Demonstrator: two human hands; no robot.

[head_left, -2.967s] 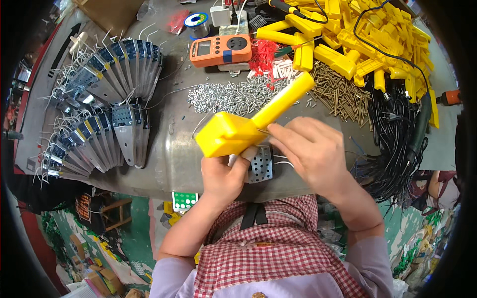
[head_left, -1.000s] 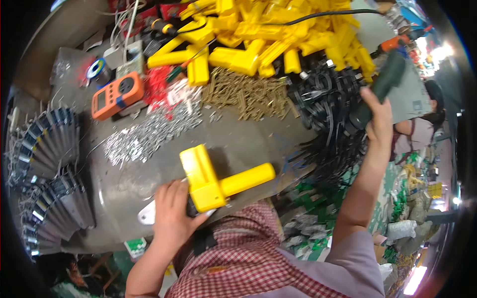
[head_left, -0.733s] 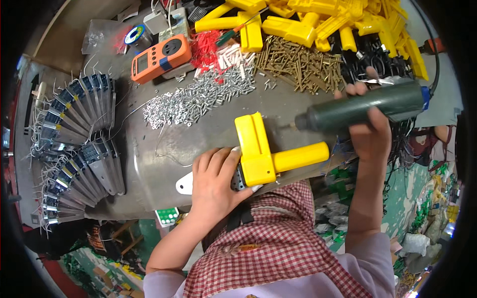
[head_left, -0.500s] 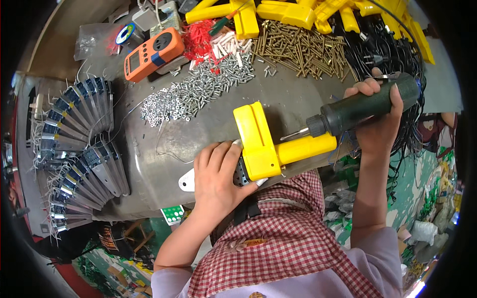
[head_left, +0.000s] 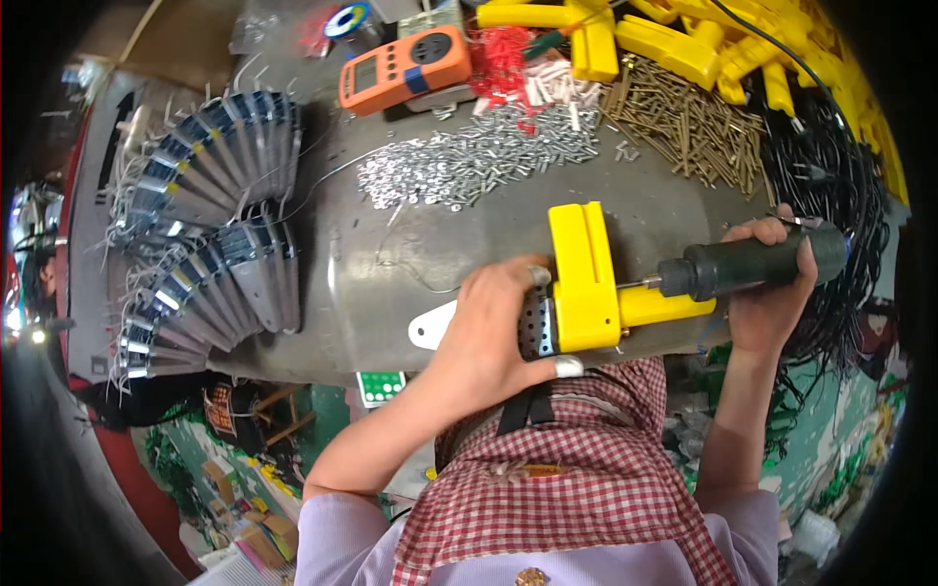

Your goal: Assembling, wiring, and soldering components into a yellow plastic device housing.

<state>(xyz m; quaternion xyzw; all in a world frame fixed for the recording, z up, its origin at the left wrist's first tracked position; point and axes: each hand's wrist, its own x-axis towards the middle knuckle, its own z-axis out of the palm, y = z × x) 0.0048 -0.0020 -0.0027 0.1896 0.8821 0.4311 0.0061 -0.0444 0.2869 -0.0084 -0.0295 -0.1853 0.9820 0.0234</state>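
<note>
Near the front edge of the bench lies a yellow plastic housing (head_left: 583, 283) with a handle (head_left: 669, 307) sticking out to the right. My left hand (head_left: 489, 327) grips its left end, white coverings on thumb and a fingertip. A perforated part (head_left: 536, 327) shows between that hand and the housing, and a white plate with a hole (head_left: 432, 325) juts out left of the hand. My right hand (head_left: 772, 308) is wrapped round a black electric screwdriver (head_left: 762, 266), held nearly level above the handle. Its bit (head_left: 638, 283) reaches the housing's right side; the very tip is hidden.
Loose silver screws and nuts (head_left: 469, 156) lie behind the housing, brass-coloured long screws (head_left: 684, 122) farther right. An orange meter (head_left: 405, 68) stands at the back. Fanned metal blades with wires (head_left: 210, 181) fill the left side; black cables (head_left: 831, 195) and yellow housings (head_left: 674, 49) crowd the right.
The screwdriver has come up to the housing; its bit, visible apart from it before, now runs into its right side. The whole view has shifted, so the bench things appear farther right.
</note>
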